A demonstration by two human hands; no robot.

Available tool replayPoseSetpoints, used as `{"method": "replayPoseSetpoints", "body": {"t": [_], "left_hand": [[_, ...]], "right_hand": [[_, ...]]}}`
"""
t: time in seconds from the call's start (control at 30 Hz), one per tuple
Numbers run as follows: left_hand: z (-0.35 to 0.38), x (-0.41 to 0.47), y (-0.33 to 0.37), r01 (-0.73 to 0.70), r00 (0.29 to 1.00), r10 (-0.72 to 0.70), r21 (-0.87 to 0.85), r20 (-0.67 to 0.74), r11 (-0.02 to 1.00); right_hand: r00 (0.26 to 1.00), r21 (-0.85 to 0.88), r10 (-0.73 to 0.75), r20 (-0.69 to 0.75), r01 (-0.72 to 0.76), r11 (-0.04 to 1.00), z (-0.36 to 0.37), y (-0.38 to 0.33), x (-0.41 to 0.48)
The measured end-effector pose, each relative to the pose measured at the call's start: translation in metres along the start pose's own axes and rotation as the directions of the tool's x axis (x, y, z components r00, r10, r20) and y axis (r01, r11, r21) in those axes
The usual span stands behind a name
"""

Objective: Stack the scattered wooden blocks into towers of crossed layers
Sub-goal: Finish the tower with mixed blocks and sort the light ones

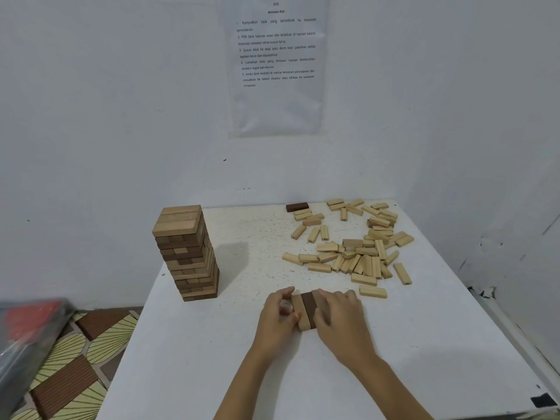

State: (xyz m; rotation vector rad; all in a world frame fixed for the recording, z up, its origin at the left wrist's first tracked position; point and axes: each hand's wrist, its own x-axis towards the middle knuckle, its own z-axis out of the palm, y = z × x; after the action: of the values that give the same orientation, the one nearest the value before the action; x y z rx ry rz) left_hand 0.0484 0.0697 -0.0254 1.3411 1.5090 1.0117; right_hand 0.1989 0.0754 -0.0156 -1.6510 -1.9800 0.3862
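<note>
1. White, speckled table (pixel 212 374) fills the near view, both forearms reaching in over its front edge; a patterned floor mat (pixel 69 374) shows below its left side.
2. Just past the middle of the near half, the left hand (pixel 277 319) and right hand (pixel 342 319) close in on a flat layer (pixel 306 312) of blocks lying side by side on the table.
3. Left fingers are curled around the layer's left side, the thumb touching the light block (pixel 303 324) that forms that edge.
4. A dark block (pixel 309 307) lies against the light one, in the gap between the two hands.
5. Right fingers lie fairly straight and flat over the layer's right part, pressing on it and hiding what lies beneath; motion blur softens them.
6. A single pale block (pixel 373 291) sits just beyond the right hand, apart from it.
7. Further back on the left, a tall tower (pixel 188 253) of crossed layers stands upright near the table's left edge, with pale blocks on top and mixed dark and light ones below.
8. Loose blocks (pixel 360 253) are scattered over the far right of the table, some overlapping.
9. One dark loose block (pixel 297 207) lies at the far edge.
10. Behind, a printed sheet (pixel 277 65) hangs on the white wall (pixel 91 116).
</note>
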Motion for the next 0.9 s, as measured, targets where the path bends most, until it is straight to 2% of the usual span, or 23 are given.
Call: {"method": "replayPoseSetpoints", "body": {"t": [0.1,0.23,0.37,0.57,0.67,0.9], "left_hand": [[-0.002,0.002,-0.001,0.001,1.0,-0.001,0.004,-0.007,1.0],[-0.007,0.002,-0.002,-0.058,0.998,0.057,0.053,0.015,0.997],[-0.009,0.003,-0.004,-0.068,0.998,0.069,0.074,-0.008,0.995],[-0.009,0.0,-0.009,-0.11,0.992,0.114,0.083,-0.049,0.99],[-0.011,-0.001,-0.015,-0.111,0.993,0.115,0.114,-0.036,0.987],[-0.017,0.002,-0.018,-0.123,0.991,0.114,0.158,0.063,0.98]], "right_hand": [[0.998,0.056,0.056,0.032,-0.058,0.997,0.006,-0.009,-0.005],[0.998,0.009,0.064,0.02,-0.064,0.998,0.015,-0.015,-0.015],[0.999,0.014,0.024,0.029,-0.024,1.0,0.013,-0.018,-0.02],[0.986,0.134,-0.064,0.155,0.043,0.99,0.003,-0.009,-0.012],[0.973,0.154,-0.126,0.196,0.096,0.983,-0.001,-0.001,-0.009],[0.985,0.096,-0.094,0.143,0.081,0.992,-0.012,0.029,-0.004]]}}
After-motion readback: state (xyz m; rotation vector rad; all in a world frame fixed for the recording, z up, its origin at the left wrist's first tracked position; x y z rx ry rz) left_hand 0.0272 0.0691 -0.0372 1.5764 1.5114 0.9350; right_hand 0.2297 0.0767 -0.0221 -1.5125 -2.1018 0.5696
